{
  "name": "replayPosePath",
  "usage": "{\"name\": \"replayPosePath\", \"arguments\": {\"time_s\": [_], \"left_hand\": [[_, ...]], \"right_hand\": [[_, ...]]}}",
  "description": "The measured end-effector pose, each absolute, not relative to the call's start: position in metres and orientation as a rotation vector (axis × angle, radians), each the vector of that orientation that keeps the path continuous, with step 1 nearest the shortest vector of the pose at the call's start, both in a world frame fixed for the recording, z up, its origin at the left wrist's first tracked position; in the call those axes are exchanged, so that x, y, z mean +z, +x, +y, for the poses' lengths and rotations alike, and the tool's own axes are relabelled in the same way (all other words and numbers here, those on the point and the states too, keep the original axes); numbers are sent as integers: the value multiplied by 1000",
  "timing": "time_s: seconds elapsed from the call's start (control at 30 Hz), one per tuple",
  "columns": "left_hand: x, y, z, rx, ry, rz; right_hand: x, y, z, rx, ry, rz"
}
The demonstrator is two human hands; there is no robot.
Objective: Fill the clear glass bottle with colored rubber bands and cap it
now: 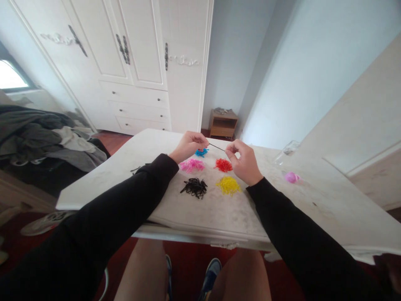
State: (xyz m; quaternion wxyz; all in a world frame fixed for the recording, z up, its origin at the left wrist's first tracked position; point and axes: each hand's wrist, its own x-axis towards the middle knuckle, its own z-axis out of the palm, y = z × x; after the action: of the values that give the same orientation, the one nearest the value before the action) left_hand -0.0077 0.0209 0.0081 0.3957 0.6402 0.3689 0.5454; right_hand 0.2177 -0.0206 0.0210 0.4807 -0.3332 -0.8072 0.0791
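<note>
Between my two hands a thin black elastic band point(217, 147) is stretched above the far part of the table. My left hand point(191, 146) pinches one end, and my right hand point(242, 161) pinches the other. Below them lie small heaps of bands: blue bands point(201, 153) partly behind my left fingers, pink bands point(192, 165), red bands point(223, 165) beside my right hand, black bands point(194, 188) and yellow bands point(229, 186) closer to me. A few more black strands point(135, 170) show past my left sleeve, which hides part of them.
The white table point(200, 217) has a pink object point(291, 177) and a clear plastic item point(286, 151) on its right side. Clothes point(40, 138) are piled at the left. A white wardrobe point(138, 50) and a small wooden cabinet point(223, 124) stand beyond the table.
</note>
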Motion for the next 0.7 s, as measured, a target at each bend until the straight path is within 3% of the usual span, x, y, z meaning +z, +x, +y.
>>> {"name": "replayPosePath", "arguments": {"time_s": [0.3,0.47,0.7], "left_hand": [[11,-28,33,1662,1542,1047],[4,-16,29,1575,1614,1049],[-1,-14,32,1524,1670,1028]], "right_hand": [[29,222,-28,332,-736,-2028],[20,208,-40,543,-581,-2374],[11,197,-46,584,-408,-2469]]}}
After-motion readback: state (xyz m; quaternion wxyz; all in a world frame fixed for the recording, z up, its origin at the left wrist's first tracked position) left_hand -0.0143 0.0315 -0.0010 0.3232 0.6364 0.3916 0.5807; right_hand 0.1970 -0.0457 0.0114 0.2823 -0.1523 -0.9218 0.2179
